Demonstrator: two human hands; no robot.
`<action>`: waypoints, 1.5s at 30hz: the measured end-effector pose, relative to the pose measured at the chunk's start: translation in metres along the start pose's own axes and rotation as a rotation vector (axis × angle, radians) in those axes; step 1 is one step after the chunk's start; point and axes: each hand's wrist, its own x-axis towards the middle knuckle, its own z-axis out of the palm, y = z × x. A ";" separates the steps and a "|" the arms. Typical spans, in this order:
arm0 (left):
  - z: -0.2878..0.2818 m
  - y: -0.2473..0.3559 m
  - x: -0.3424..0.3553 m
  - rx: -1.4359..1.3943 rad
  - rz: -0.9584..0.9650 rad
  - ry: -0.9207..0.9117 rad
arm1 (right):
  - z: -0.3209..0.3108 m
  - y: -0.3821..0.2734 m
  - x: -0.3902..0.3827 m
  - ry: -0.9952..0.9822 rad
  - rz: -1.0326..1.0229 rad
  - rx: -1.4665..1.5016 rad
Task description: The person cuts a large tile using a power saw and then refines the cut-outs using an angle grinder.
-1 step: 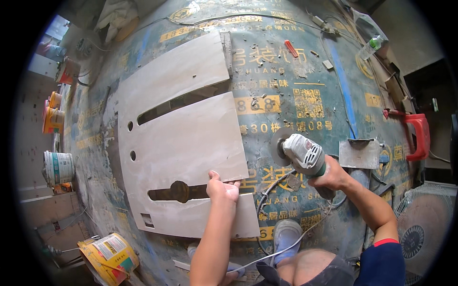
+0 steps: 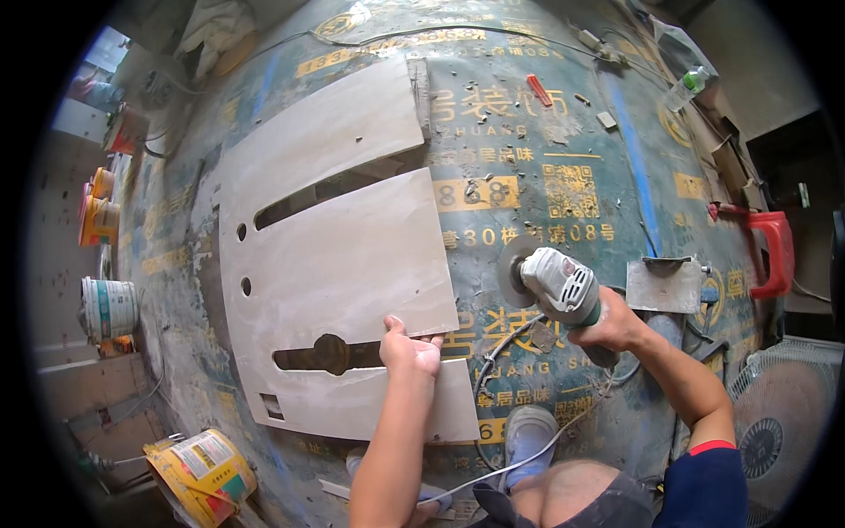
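A large pale tile slab (image 2: pixel 343 251) lies on the floor covering, with two long slots, small round holes and a square cutout. My left hand (image 2: pixel 412 353) is at the open end of the nearer slot, thumb on top of the slab's edge and fingers curled at the slot, gripping that edge. In my right hand (image 2: pixel 607 323) is an angle grinder (image 2: pixel 563 280) with a light grey head and a round disc (image 2: pixel 518 271). The disc is held to the right of the slab, apart from it. My right fingers wrap the grinder's body and are partly hidden.
A power cord (image 2: pixel 502 348) loops near my shoe (image 2: pixel 531 431). A yellow bucket (image 2: pixel 202 480) and a white bucket (image 2: pixel 109 310) stand left. To the right are a red plastic stool (image 2: pixel 773 253), a fan (image 2: pixel 766 440), a small tile piece (image 2: pixel 662 286) and a bottle (image 2: pixel 687 88).
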 end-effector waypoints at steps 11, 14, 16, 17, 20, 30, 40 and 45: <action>-0.018 0.042 -0.037 0.045 -0.027 -0.166 | 0.021 -0.046 0.042 -0.228 -0.117 -0.313; -0.024 0.046 -0.039 0.044 -0.035 -0.180 | 0.028 -0.058 0.048 -0.316 -0.137 -0.406; -0.025 0.047 -0.041 0.046 -0.037 -0.181 | 0.032 -0.057 0.052 -0.371 -0.187 -0.470; -0.023 0.048 -0.044 0.048 -0.034 -0.186 | 0.033 -0.057 0.053 -0.377 -0.206 -0.490; -0.026 0.050 -0.045 0.051 -0.026 -0.224 | 0.038 -0.057 0.058 -0.406 -0.235 -0.539; -0.028 0.052 -0.046 0.053 -0.028 -0.240 | 0.030 -0.080 0.074 -0.398 -0.106 -0.508; -0.023 0.050 -0.048 0.074 -0.020 -0.173 | 0.028 -0.097 0.080 -0.437 -0.105 -0.608; -0.019 0.055 -0.054 0.074 -0.020 -0.149 | 0.025 -0.099 0.082 -0.475 -0.138 -0.643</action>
